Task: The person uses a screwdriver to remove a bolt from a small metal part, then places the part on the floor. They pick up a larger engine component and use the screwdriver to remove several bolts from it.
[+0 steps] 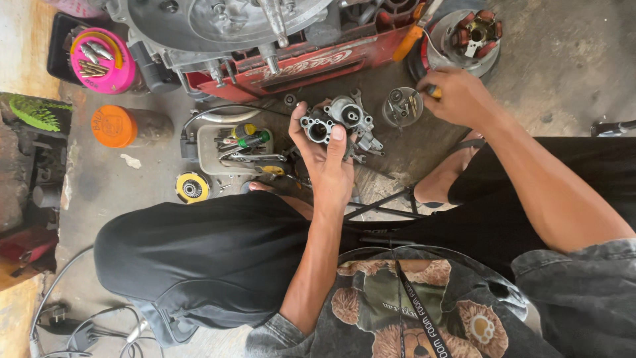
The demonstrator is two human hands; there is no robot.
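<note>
My left hand [326, 159] grips a grey metal carburetor [338, 119] and holds it up over the concrete floor, thumb across its front. My right hand [458, 96] reaches out to the right of it and closes on a small tool with a yellow handle [432, 91], right beside a small round cup of screws and small parts [401, 106]. My knees in black shorts fill the lower part of the view.
A grey engine case rests on a red crate [291, 69] at the top. A stator plate [472, 36] lies at top right. A grey tray of screwdrivers [237, 147], an orange-lidded jar [116, 126], a pink lid with bits [103, 61] and a yellow disc [192, 187] sit at left.
</note>
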